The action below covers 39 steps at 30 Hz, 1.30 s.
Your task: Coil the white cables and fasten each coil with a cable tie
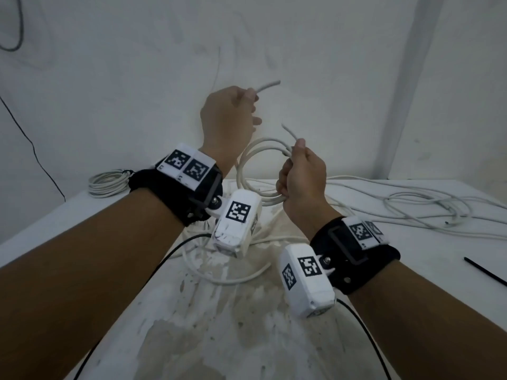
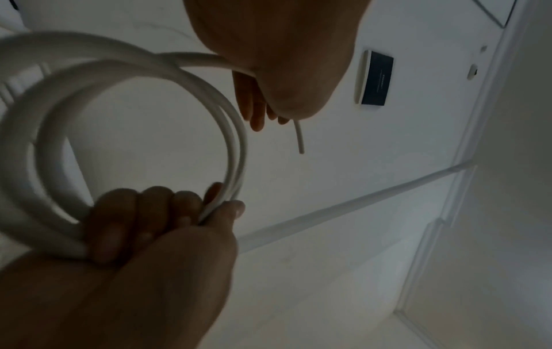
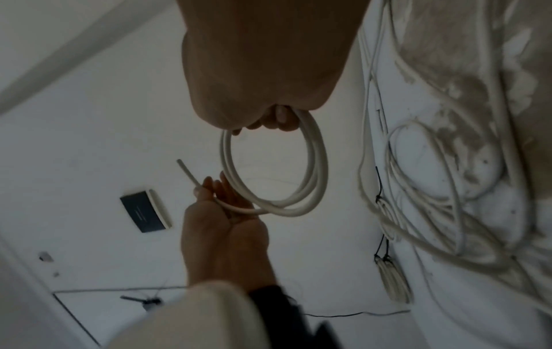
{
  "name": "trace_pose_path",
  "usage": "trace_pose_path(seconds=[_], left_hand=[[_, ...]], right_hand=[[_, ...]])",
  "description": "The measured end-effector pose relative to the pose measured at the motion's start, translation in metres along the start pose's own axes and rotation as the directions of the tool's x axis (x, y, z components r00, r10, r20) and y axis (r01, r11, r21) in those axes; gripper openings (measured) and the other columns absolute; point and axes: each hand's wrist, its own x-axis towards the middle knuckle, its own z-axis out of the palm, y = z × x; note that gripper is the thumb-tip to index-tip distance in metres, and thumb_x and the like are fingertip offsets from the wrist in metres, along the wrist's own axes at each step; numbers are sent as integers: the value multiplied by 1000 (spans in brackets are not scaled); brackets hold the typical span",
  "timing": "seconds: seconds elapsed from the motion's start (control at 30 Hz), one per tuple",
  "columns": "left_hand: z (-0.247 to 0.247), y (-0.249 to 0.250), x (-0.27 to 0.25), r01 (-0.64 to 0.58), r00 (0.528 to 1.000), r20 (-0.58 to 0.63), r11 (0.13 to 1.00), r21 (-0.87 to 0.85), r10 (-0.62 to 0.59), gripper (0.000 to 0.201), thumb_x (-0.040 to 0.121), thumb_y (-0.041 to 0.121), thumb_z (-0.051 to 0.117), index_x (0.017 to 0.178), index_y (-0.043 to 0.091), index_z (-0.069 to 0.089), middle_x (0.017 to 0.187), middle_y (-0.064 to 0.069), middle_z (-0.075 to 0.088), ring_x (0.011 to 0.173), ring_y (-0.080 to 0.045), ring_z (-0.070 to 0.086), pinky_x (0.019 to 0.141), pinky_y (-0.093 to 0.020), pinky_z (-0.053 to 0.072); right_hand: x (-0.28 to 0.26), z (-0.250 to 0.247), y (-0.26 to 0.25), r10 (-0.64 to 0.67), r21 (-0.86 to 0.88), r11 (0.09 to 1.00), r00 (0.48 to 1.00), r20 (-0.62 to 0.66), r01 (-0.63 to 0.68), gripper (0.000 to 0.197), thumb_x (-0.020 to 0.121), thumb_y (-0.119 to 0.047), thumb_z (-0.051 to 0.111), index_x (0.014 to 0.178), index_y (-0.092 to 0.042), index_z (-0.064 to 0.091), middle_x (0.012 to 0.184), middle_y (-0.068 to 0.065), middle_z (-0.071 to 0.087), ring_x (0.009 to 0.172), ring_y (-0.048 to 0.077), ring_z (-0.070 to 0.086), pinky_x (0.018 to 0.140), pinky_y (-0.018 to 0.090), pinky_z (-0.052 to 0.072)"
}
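A white cable coil [image 1: 259, 142] of a few loops hangs in the air above the table [image 1: 411, 270]. My right hand [image 1: 297, 171] grips one side of the coil [image 3: 321, 165], and one short cable end sticks up past its thumb. My left hand [image 1: 247, 101] is raised higher and to the left, pinching the other free end [image 1: 270, 85] of the same cable. In the left wrist view that end [image 2: 298, 137] pokes out past my left hand's fingers, while the right hand [image 2: 164, 224] clasps the loops [image 2: 236, 146]. A black cable tie [image 1: 485, 271] lies on the table at the right.
A finished, tied coil [image 1: 108, 183] lies at the table's back left. Loose white cables [image 1: 425, 209] sprawl over the right side, and more [image 1: 233, 270] lie under my hands. The right wrist view shows tied coils [image 3: 391, 278] with black ties. A white wall stands close behind.
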Motion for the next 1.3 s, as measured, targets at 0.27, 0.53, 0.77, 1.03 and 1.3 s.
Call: trace_pose_path(seconds=[0.27,0.53,0.77,1.03,1.3], left_hand=[[2,-23,-17,371,928,52,904,-213,-369,29,105,30,38,88,12,54,82,-13,71,73,-26,73,70,-37,62],[20,-16,-35,260,963,96,961,-94,-251,31,105,26,29,88,13,51,90,-10,72,66,-21,72,71,-42,61],[10,-16,-27,19,995,97,991,131,-32,28,104,28,39,95,14,62,68,3,69,48,0,55,57,-28,47],[-2,-29,-12,223,971,-66,970,-93,-230,32,99,27,55,75,12,70,68,-2,69,37,0,47,55,-24,37],[-4,-24,-24,-8,992,123,1000,26,5,40,96,41,60,82,5,70,64,4,58,56,-9,47,57,-28,41]], right_hand=[[29,-8,-23,192,322,943,931,-312,-87,37,106,-35,40,85,-9,53,49,-2,32,33,12,25,37,18,22],[18,4,-4,38,43,999,945,-324,-26,42,105,-40,36,79,-10,51,68,9,46,46,20,37,40,23,34],[8,10,2,40,34,999,978,-205,-33,39,106,-40,36,81,-13,49,61,4,40,40,14,33,39,23,31],[3,5,-9,21,266,962,985,171,-66,37,107,-36,34,108,-21,68,59,-2,34,47,12,24,45,25,28],[13,2,-18,133,221,960,973,189,-173,21,104,-24,43,88,-16,53,54,-4,28,41,11,19,39,23,19]])
